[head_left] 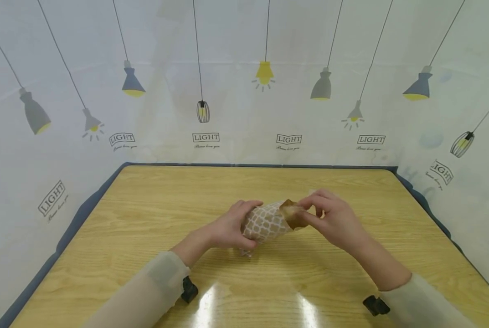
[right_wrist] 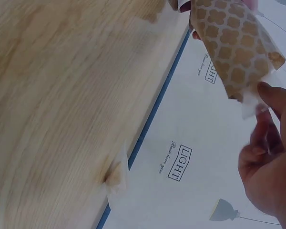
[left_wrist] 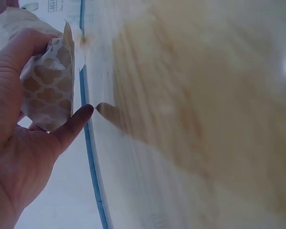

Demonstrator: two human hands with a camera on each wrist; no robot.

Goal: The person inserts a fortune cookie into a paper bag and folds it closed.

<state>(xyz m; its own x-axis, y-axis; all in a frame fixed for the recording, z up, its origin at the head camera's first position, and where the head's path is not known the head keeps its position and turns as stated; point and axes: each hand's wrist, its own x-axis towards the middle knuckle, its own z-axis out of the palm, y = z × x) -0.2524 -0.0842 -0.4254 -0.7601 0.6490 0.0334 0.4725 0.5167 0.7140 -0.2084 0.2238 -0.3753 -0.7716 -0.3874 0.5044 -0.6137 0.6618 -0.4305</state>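
Wooden table [head_left: 146, 205] | left hand [head_left: 232, 225] grips patterned paper packet [head_left: 266, 222]; right hand [head_left: 334, 218] pinches its end

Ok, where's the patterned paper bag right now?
In the head view the bag is mid-table, above the tabletop: the left hand grips its body, the right hand pinches its open end.

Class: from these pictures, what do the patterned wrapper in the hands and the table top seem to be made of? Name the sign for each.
Patterned wrapper: probably thin paper, matt, brown with a white lattice print; it creases and its edge looks slightly translucent.
Table top: wood or wood-look laminate, glossy; grain lines show and light glares off it.
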